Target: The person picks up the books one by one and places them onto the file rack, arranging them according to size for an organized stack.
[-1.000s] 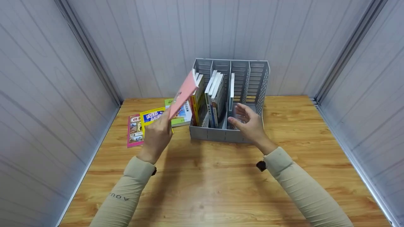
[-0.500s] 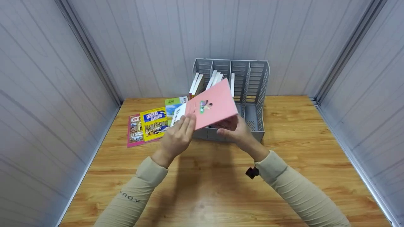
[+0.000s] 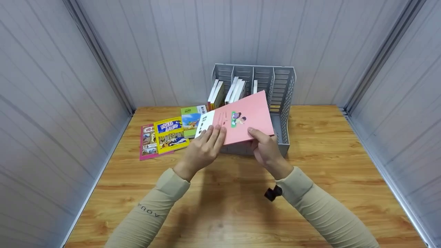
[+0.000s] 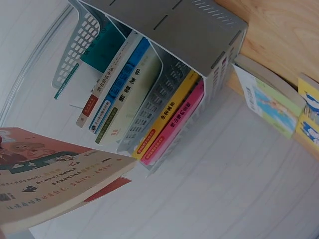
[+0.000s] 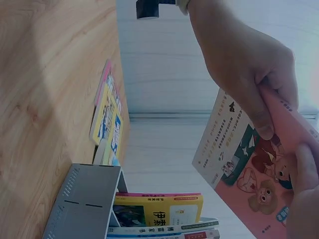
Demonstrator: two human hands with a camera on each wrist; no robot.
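Note:
A pink and white book is held tilted in front of the grey file rack, overlapping its lower part in the head view. My left hand grips the white end, fingers flat on the upper cover and thumb underneath, as the right wrist view shows. At the opposite corner my right hand pinches the book, thumb on top and fingers hidden below. The underside cover, with cartoon figures, faces the right wrist camera. Several upright books stand in the rack's compartments.
Left of the rack, three books lie on the wooden table: a pink-bordered one, a yellow one overlapping it, and a green and blue one. Pale panel walls enclose the table at the back and sides.
The pink book has moved right and turned from steeply tilted to cover up. My right hand has left the rack's front and taken hold of the book's right corner.

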